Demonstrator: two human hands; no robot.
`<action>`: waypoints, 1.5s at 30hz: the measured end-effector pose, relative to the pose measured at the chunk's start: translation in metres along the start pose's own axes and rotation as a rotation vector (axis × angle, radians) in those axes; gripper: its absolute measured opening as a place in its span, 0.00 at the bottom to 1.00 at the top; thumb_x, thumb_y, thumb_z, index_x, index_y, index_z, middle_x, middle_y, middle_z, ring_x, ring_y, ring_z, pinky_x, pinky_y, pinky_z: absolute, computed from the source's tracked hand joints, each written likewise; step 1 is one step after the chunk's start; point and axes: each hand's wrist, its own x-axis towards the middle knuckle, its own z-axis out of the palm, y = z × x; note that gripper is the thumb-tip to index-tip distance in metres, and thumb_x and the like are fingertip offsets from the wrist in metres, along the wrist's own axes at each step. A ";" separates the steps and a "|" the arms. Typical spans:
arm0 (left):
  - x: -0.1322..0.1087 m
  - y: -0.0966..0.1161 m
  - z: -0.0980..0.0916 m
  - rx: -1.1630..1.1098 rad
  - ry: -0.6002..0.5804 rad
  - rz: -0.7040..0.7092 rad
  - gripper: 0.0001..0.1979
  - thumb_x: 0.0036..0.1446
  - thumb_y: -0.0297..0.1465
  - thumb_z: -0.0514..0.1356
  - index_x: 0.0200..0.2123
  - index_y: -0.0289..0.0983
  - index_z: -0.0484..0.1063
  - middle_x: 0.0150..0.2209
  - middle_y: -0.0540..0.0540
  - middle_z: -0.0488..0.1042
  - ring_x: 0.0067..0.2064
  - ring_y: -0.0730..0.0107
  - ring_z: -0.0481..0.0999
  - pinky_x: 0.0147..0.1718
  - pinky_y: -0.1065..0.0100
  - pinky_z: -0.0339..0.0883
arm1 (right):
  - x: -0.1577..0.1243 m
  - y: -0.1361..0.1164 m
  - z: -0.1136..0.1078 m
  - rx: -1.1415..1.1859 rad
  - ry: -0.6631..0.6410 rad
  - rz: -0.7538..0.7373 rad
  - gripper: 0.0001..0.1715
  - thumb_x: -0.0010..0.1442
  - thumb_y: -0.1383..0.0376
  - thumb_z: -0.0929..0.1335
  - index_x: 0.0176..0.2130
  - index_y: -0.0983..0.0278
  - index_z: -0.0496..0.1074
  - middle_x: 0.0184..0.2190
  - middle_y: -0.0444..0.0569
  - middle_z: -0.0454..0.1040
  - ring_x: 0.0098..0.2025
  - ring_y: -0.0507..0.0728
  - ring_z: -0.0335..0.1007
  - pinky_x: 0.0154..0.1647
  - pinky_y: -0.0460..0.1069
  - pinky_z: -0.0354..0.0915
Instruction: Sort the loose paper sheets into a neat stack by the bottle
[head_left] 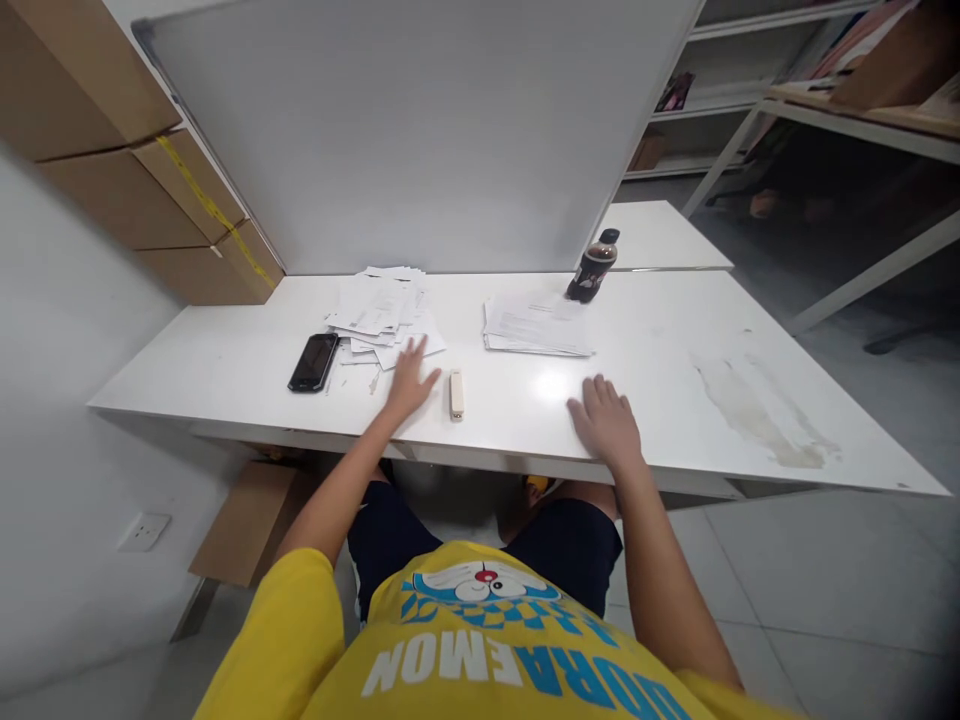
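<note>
Both hands are empty. The left hand point(409, 388) lies low over the worktop point(660, 370), fingers spread wide and thumb held well out, the fingertips at the near edge of a loose heap of papers point(375, 308); whether they press on the sheets I cannot tell. That heap lies at eleven o'clock from the hand, its sheets overlapping at uneven angles. At three o'clock, just beside the thumb, a small cream oblong point(457, 393) lies with its long side running away from the person. A dark phone point(313, 362) lies at nine o'clock, near the heap.

The right hand point(606, 420) rests palm down near the front edge, fingers extended and only slightly apart, holding nothing. From it, the cream oblong is at nine o'clock, well apart. A neater stack of papers point(536, 325) lies at eleven o'clock, and a black-capped bottle point(592, 268) of dark liquid stands at twelve, close by the stack's far corner. A greyish smear point(750, 415) marks the surface at three o'clock.
</note>
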 end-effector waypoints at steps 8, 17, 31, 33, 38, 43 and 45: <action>0.087 -0.091 -0.056 0.406 -0.083 -0.110 0.34 0.64 0.41 0.50 0.68 0.28 0.51 0.70 0.35 0.50 0.72 0.49 0.45 0.68 0.49 0.37 | -0.060 -0.020 -0.005 -0.404 -0.047 0.037 0.39 0.69 0.51 0.48 0.68 0.70 0.53 0.70 0.59 0.49 0.72 0.64 0.42 0.69 0.64 0.44; 0.084 -0.100 -0.054 0.336 -0.020 -0.125 0.25 0.67 0.32 0.44 0.62 0.33 0.64 0.66 0.41 0.61 0.69 0.57 0.55 0.66 0.54 0.46 | -0.033 -0.027 -0.003 -0.380 -0.052 0.117 0.45 0.68 0.47 0.49 0.70 0.74 0.45 0.72 0.60 0.39 0.73 0.65 0.34 0.70 0.64 0.39; -0.004 0.018 -0.052 0.234 0.742 0.262 0.18 0.67 0.30 0.49 0.52 0.32 0.73 0.43 0.35 0.81 0.45 0.58 0.80 0.45 0.59 0.70 | -0.097 -0.018 0.008 -0.300 0.105 -0.141 0.35 0.70 0.54 0.52 0.71 0.60 0.42 0.69 0.55 0.53 0.71 0.65 0.46 0.69 0.70 0.41; -0.042 0.068 -0.042 0.161 0.714 0.568 0.18 0.65 0.25 0.50 0.56 0.33 0.70 0.45 0.37 0.80 0.48 0.61 0.80 0.46 0.61 0.71 | -0.112 -0.010 0.005 -0.214 0.082 -0.145 0.34 0.70 0.54 0.54 0.71 0.58 0.46 0.69 0.54 0.55 0.71 0.65 0.48 0.69 0.70 0.41; -0.101 0.145 -0.036 -0.146 0.246 0.854 0.20 0.63 0.21 0.49 0.57 0.33 0.67 0.47 0.39 0.80 0.54 0.66 0.76 0.47 0.64 0.72 | -0.122 -0.008 -0.013 0.196 0.044 -0.102 0.36 0.67 0.51 0.60 0.70 0.53 0.49 0.69 0.50 0.55 0.71 0.64 0.47 0.70 0.68 0.43; -0.104 0.140 -0.025 -0.157 0.214 0.815 0.20 0.64 0.21 0.51 0.58 0.35 0.66 0.47 0.40 0.80 0.53 0.65 0.78 0.45 0.63 0.73 | -0.098 -0.031 -0.021 0.691 0.159 0.032 0.48 0.59 0.49 0.69 0.69 0.56 0.47 0.69 0.53 0.54 0.69 0.64 0.51 0.68 0.60 0.53; -0.101 0.133 -0.019 -0.265 0.187 0.765 0.20 0.65 0.23 0.49 0.58 0.37 0.67 0.48 0.40 0.80 0.53 0.65 0.78 0.45 0.63 0.74 | -0.082 -0.039 -0.025 0.793 0.204 0.040 0.50 0.57 0.49 0.70 0.69 0.57 0.47 0.68 0.55 0.56 0.68 0.64 0.54 0.67 0.60 0.54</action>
